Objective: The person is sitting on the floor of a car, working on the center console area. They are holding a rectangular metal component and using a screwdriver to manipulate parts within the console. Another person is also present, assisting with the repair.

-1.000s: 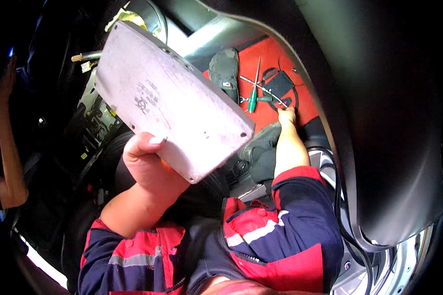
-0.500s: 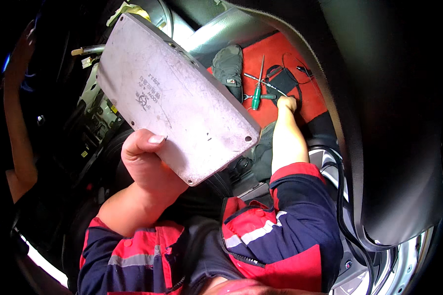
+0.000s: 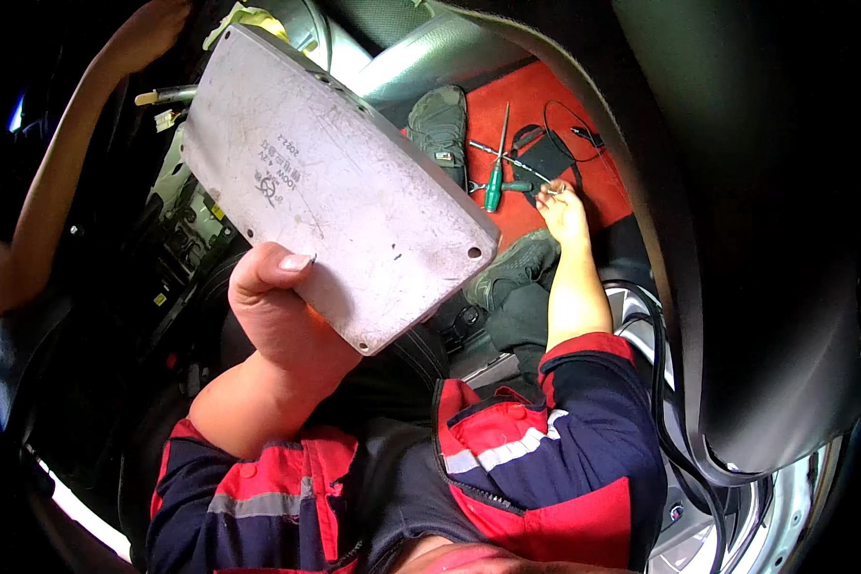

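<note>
My left hand [image 3: 282, 297] is closed on the near edge of a work lamp [image 3: 335, 191], a flat, scuffed grey metal case with screw holes at its corners. It is tilted, and its printed back faces me. My right hand [image 3: 562, 212] is over the red mat [image 3: 507, 100], its fingers curled together on something small that I cannot make out. By its fingertips is the end of a thin twisted metal rod [image 3: 512, 162]. A green-handled screwdriver [image 3: 494, 188] lies left of that hand, across another tool with a green handle [image 3: 518, 187].
Another person's bare arm [image 3: 62, 163] reaches up at the left. My shoes [image 3: 437, 134] rest by the mat. A black pouch-like piece [image 3: 543, 161] and a thin black cable [image 3: 548, 120] lie on it. A dark curved panel [image 3: 775, 287] borders the right.
My right hand has drawn back toward me off the black piece, its fingers now curled up. The lamp stays in my left hand. The other person's arm has swung up and right.
</note>
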Motion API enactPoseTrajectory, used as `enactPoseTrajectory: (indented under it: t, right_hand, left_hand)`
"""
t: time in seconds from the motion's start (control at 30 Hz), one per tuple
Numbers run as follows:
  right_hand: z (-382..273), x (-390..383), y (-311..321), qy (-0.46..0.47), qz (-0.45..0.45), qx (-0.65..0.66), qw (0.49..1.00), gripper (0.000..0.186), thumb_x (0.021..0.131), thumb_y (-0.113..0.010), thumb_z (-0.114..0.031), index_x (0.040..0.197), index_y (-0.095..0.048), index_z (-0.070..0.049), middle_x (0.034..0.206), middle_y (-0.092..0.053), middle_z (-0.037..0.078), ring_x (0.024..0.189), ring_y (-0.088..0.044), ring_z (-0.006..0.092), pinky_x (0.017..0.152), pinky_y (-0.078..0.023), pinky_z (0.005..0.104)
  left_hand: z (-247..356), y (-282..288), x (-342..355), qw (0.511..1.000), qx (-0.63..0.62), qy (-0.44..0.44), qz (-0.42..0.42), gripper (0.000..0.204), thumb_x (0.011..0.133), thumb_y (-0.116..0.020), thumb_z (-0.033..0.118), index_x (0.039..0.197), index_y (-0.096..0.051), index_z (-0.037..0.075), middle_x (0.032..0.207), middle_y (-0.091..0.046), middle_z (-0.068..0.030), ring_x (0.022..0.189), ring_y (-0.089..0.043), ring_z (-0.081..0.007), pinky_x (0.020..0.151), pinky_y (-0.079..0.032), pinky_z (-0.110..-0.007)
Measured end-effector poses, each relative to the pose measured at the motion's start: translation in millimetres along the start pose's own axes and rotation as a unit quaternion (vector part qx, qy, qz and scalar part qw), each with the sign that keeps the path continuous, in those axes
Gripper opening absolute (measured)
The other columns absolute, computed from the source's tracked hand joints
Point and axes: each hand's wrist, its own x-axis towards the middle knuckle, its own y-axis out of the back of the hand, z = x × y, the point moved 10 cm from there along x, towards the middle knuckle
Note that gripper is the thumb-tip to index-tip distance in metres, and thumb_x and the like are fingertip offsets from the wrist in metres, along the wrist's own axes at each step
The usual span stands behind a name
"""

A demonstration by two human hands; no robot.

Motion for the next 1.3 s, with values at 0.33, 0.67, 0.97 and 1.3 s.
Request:
enactPoseTrajectory:
  t: [0.33,0.67,0.97,1.3]
  right_hand:
    - [-7,59,-81,0.097,0.139,-0.746,0.644,0.025,0.086,-0.063,-0.030,0.100,-0.065,-0.009,0.091,-0.069,0.017,0.086,-0.067,0.0333,0.076,-0.052,0.0434]
    - [4,33,-96,0.130,0.164,-0.831,0.516,0.024,0.091,-0.055,-0.031,0.102,-0.063,-0.012,0.097,-0.068,0.016,0.089,-0.067,0.0365,0.074,-0.054,0.0479]
    - [3,48,-108,0.111,0.109,-0.860,0.486,0.025,0.094,-0.042,-0.023,0.104,-0.062,-0.012,0.103,-0.067,0.017,0.093,-0.067,0.0349,0.078,-0.054,0.0466]
    - [36,34,-25,-0.009,0.047,0.068,0.997,0.010,0.081,-0.057,-0.020,0.079,-0.056,-0.010,0.075,-0.057,0.005,0.066,-0.051,0.0195,0.057,-0.042,0.0307]
  left_hand:
    - [-1,5,4,1.000,-0.004,0.003,-0.001,0.077,0.065,-0.055,0.023,0.134,-0.040,-0.006,0.125,-0.055,-0.0262,0.113,-0.055,-0.0454,0.102,-0.039,-0.060]
    - [-7,-10,1,0.999,-0.022,0.003,0.029,0.078,0.061,-0.055,0.020,0.133,-0.040,-0.007,0.124,-0.055,-0.0258,0.113,-0.056,-0.0419,0.102,-0.043,-0.053]
    - [-11,-20,3,0.999,-0.040,0.023,-0.026,0.072,0.064,-0.054,0.019,0.131,-0.043,-0.004,0.121,-0.058,-0.0235,0.107,-0.060,-0.0427,0.095,-0.046,-0.059]
    - [-15,18,0,0.998,-0.006,0.027,0.053,0.071,0.064,-0.054,0.018,0.130,-0.044,-0.004,0.118,-0.059,-0.0241,0.106,-0.060,-0.0433,0.093,-0.047,-0.060]
